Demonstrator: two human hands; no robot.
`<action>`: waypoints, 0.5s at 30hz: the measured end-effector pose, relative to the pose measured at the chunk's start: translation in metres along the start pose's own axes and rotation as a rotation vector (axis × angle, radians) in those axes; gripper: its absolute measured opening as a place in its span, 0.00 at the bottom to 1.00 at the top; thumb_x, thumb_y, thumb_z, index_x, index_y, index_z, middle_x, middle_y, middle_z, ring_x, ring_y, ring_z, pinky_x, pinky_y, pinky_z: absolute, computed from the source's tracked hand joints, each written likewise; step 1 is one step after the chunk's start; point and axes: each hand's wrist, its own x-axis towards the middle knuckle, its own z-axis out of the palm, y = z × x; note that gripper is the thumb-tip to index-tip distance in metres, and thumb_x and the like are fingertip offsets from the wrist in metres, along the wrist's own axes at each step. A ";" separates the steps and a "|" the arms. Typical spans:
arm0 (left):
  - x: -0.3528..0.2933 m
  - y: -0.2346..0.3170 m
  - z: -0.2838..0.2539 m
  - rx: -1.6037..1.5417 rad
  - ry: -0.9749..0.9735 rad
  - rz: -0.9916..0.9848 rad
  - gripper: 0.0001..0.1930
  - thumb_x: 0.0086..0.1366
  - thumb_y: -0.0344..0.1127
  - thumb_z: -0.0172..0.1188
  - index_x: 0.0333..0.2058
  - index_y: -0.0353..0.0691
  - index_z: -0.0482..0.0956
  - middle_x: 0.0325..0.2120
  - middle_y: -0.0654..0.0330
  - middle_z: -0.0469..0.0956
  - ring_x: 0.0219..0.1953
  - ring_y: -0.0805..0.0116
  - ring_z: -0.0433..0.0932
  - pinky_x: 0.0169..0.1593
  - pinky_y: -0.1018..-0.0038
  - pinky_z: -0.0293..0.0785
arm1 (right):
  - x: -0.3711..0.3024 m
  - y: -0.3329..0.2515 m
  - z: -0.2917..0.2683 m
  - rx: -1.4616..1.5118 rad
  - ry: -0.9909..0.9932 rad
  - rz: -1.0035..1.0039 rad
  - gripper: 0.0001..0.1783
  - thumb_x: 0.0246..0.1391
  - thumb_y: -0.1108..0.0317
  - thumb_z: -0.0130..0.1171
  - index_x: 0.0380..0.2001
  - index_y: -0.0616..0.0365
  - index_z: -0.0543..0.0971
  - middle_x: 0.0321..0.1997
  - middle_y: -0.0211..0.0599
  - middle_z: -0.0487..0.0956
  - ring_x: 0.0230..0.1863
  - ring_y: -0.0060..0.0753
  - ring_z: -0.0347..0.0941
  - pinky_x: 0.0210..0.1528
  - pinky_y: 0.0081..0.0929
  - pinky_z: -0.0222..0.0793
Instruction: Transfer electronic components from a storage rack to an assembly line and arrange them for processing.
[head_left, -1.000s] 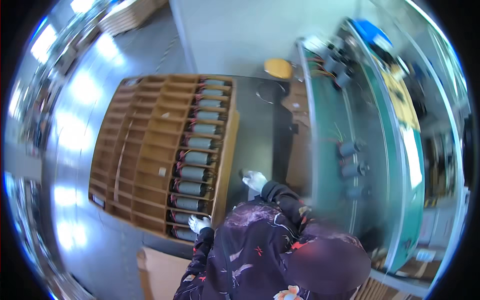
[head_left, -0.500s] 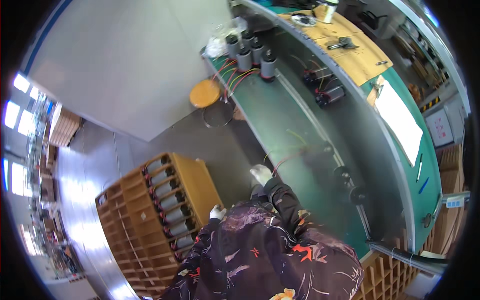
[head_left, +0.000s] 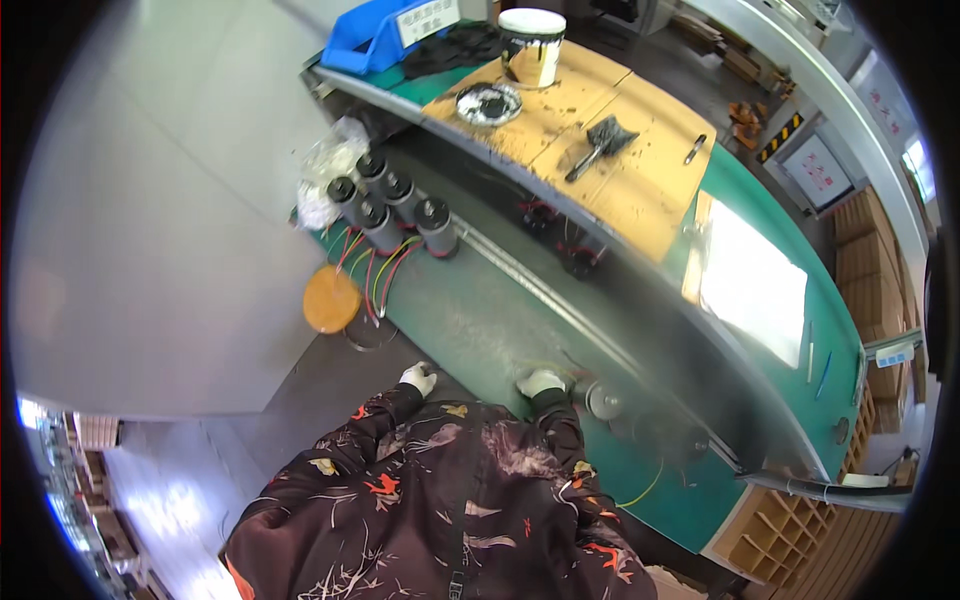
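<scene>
My left hand [head_left: 418, 379], in a white glove, is at the near edge of the green bench top [head_left: 470, 330]. Its fingers curl inward, and I cannot make out whether anything is in them. My right hand [head_left: 541, 383], also gloved, is over the bench with bent fingers, right beside a grey cylindrical motor [head_left: 602, 402]. Thin wires [head_left: 572, 362] show near that hand; its grip is too blurred to name what it holds. Farther right, more motors [head_left: 690, 438] are smeared by blur. A yellow wire [head_left: 643, 488] trails near the bench edge.
Several upright grey motors [head_left: 437, 228] with coloured leads stand at far left, near a round wooden stool [head_left: 331, 299]. Above, a raised shelf carries cardboard [head_left: 640, 200], a paint tub [head_left: 532, 48], a brush [head_left: 603, 143] and paper [head_left: 755, 280]. A compartmented wooden crate [head_left: 775, 535] is lower right.
My body and view have turned toward the bench. My left hand has moved from beside the crate of motors to the bench edge; my right hand is now beside a motor.
</scene>
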 end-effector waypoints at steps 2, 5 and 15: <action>0.046 0.025 -0.017 0.057 -0.032 0.120 0.24 0.56 0.45 0.59 0.49 0.38 0.77 0.43 0.43 0.79 0.49 0.48 0.77 0.54 0.63 0.73 | 0.040 0.007 -0.035 0.211 0.164 0.074 0.29 0.52 0.45 0.52 0.49 0.55 0.78 0.48 0.56 0.78 0.52 0.53 0.75 0.56 0.46 0.68; 0.110 0.041 -0.038 0.047 -0.104 0.212 0.24 0.56 0.46 0.60 0.48 0.38 0.78 0.43 0.44 0.79 0.49 0.48 0.77 0.54 0.62 0.72 | 0.097 -0.007 -0.123 0.256 0.783 0.159 0.30 0.50 0.50 0.55 0.54 0.54 0.71 0.40 0.53 0.80 0.41 0.54 0.79 0.42 0.48 0.74; 0.247 0.160 -0.030 0.023 -0.401 0.490 0.30 0.57 0.50 0.65 0.51 0.32 0.75 0.43 0.48 0.81 0.47 0.55 0.80 0.52 0.67 0.73 | 0.179 -0.044 -0.216 0.210 0.099 0.587 0.24 0.53 0.58 0.50 0.52 0.52 0.78 0.57 0.38 0.77 0.58 0.43 0.73 0.55 0.39 0.71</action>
